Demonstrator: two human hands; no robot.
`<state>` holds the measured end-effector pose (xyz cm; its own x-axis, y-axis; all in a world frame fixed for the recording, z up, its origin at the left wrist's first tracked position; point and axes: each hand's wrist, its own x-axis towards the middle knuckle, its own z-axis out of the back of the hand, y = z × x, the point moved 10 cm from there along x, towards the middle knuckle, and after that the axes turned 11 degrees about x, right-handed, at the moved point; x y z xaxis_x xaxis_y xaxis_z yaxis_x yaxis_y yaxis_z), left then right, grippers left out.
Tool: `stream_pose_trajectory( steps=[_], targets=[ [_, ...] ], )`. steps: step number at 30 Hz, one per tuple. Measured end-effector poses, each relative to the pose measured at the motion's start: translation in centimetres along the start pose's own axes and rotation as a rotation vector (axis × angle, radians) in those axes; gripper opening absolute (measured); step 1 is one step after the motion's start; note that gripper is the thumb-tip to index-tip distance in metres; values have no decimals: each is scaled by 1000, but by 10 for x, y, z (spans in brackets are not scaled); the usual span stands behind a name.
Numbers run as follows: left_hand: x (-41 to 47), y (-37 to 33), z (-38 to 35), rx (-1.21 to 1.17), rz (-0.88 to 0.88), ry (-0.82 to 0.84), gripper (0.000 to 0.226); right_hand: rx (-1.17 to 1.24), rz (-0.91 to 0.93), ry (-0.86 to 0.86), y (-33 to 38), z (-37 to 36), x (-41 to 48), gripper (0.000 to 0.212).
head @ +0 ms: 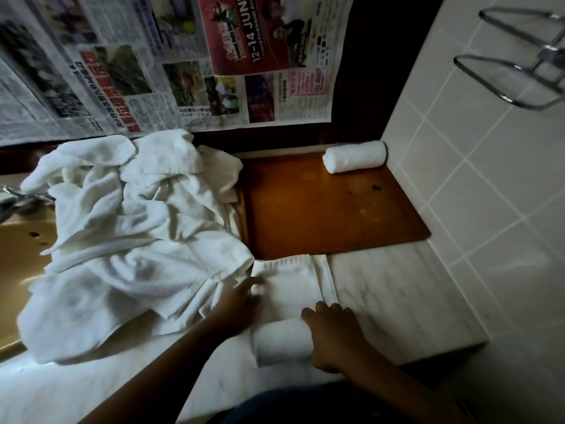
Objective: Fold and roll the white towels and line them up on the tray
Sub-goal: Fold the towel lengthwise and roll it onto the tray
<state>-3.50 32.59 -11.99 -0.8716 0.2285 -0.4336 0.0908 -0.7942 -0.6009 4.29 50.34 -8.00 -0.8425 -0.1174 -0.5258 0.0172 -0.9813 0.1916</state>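
Observation:
A folded white towel (pixel 293 286) lies on the marble counter, its near end wound into a roll (pixel 282 342). My right hand (pixel 334 338) rests on the right end of that roll. My left hand (pixel 241 301) presses fingers on the flat strip's left edge. Beyond it sits a brown wooden tray (pixel 321 215) with one finished towel roll (pixel 354 157) at its far right corner. A heap of loose white towels (pixel 131 221) fills the counter to the left and overlaps the tray's left rim.
Newspaper sheets (pixel 171 62) cover the wall behind. A white tiled wall (pixel 489 194) stands right of the tray, with a chrome rack (pixel 516 65) mounted high. A beige sink (pixel 21 255) with a tap lies at far left. The marble counter (pixel 403 295) ends near me.

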Motion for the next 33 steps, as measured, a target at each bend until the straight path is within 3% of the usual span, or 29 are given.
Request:
stream_pose_trajectory(
  steps=[3,10,17,20,24,28,33],
  targets=[
    [5,-13,14,247,-47,-46,48,-13,-6,39,-2,0,1,70],
    [2,-13,16,466,-11,-112,51,-20,-8,174,-1,0,6,64],
    [-10,-13,25,187,-5,-181,33,5,-8,243,-1,-2,6,54],
    [-43,-60,27,280,-251,-306,30,44,-19,259,-1,0,7,52],
    [-79,-90,-23,683,-542,-209,64,105,-46,293,-4,3,7,54],
    [-73,-67,-42,815,-484,-134,89,177,-101,334,-10,7,5,64],
    [-57,-60,-39,697,-374,96,85,139,-54,146,-7,12,-3,60]
  ],
)
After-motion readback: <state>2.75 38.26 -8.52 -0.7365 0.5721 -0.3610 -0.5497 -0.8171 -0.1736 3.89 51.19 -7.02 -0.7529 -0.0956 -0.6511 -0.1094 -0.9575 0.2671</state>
